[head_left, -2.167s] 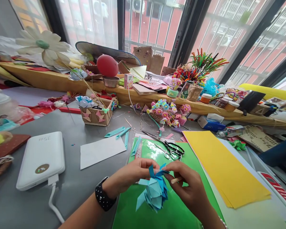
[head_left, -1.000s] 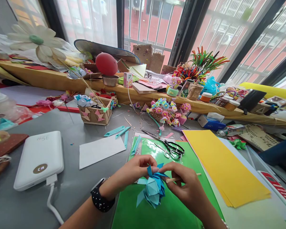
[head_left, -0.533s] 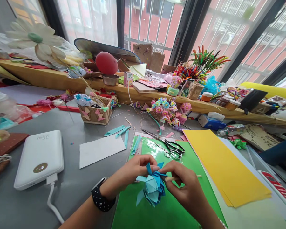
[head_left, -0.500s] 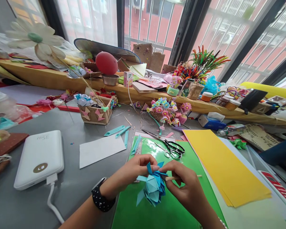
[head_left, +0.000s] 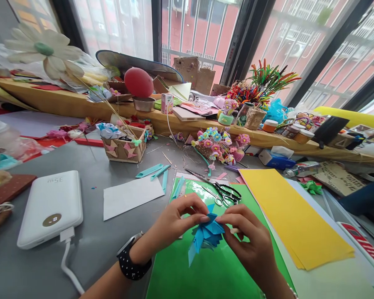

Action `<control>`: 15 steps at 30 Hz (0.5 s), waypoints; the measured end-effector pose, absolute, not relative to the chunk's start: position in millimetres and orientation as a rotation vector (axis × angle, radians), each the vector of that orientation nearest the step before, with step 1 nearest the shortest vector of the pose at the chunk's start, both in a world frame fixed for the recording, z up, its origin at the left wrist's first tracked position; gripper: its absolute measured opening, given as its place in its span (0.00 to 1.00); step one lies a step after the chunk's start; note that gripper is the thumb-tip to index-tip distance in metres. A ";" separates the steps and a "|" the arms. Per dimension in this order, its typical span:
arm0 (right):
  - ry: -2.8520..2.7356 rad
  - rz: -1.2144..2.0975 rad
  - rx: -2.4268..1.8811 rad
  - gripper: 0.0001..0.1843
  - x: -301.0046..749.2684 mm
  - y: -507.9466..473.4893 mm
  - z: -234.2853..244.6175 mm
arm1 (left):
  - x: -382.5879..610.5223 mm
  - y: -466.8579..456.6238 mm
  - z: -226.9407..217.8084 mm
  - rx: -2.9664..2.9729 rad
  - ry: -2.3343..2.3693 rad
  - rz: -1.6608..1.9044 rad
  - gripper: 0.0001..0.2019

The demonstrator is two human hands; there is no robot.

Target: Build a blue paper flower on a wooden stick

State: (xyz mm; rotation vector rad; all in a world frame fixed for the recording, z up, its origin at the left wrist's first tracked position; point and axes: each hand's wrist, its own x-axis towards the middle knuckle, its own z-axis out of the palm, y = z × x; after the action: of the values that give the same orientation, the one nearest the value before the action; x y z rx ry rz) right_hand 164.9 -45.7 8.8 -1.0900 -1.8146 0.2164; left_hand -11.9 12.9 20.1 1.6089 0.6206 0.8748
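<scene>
A folded blue paper flower (head_left: 210, 236) with pointed petals is held over the green folder (head_left: 180, 278). My left hand (head_left: 182, 218) pinches its upper left side between thumb and fingers. From the right, my right hand (head_left: 249, 234) pinches a petal edge at the flower's upper right. A pale wooden stick (head_left: 235, 231) is tucked in that same hand, mostly hidden by the fingers. Just beyond my hands lie black-handled scissors (head_left: 226, 193) and a smaller silver pair (head_left: 217, 201). Light-blue folded paper strips (head_left: 149, 170) rest further back on the left.
White paper (head_left: 132, 198) and a white power bank (head_left: 51, 207) with a cable lie on the grey table to the left. Yellow paper sheets (head_left: 286, 211) lie to the right. A decorated basket (head_left: 124, 149) and a crocheted flower bunch (head_left: 216, 143) stand behind, below a cluttered shelf (head_left: 162, 120).
The flower has turned, so its light-blue centre no longer faces me and darker petals show. My left hand has shifted slightly up and right. The stick is now mostly covered.
</scene>
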 end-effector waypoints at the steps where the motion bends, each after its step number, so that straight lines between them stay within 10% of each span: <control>1: -1.811 0.153 -1.068 0.11 165.1 -45.8 7.3 | -12.7 12.0 21.0 1.669 0.601 0.895 0.06; 15: -1.652 0.063 -1.219 0.07 161.5 -49.7 13.5 | -16.4 0.7 10.2 2.385 0.537 1.393 0.12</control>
State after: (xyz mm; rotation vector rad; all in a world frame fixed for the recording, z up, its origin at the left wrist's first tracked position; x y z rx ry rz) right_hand 161.5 -49.7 13.5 -1.2189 -1.6521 0.0630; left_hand -16.4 0.7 10.2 2.3846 0.5372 1.3928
